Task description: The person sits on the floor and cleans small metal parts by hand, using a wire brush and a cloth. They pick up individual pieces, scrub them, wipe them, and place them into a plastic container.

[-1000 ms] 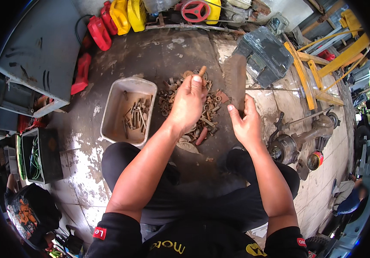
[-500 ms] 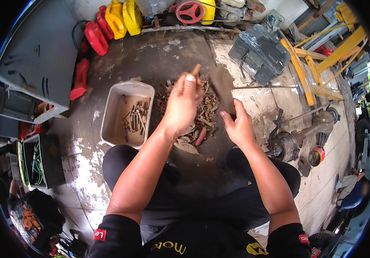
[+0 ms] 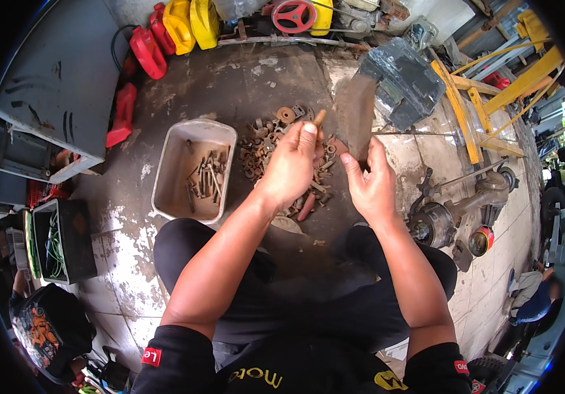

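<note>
Pinched between the thumb and fingers of my left hand [image 3: 292, 159] is a rusty bolt [image 3: 320, 117], its end poking up past the fingertips. To its right, my right hand [image 3: 371, 184] grips a long, flat, brownish piece [image 3: 356, 115] that stands up out of the fist. Motion smears it, so its exact kind cannot be made out. Beneath and beyond my left hand spreads a heap of rusty hardware [image 3: 263, 144], with washers, nuts and brackets in it, partly hidden by that hand. Left of the heap sits a beige plastic tub [image 3: 165, 172] holding several loose bolts [image 3: 207, 176].
A dark plastic-wrapped box [image 3: 401, 82] and a yellow metal frame [image 3: 456, 108] stand at the far right. Greasy machine parts [image 3: 437, 220] and a small can [image 3: 481, 240] lie to the right. Red jerrycans [image 3: 146, 52] and a grey cabinet [image 3: 52, 85] are left. Someone crouches lower left.
My left hand has moved right with the bolt, nearer the right hand. The brownish piece has swung from leaning left to nearly upright, and more of the hardware heap shows.
</note>
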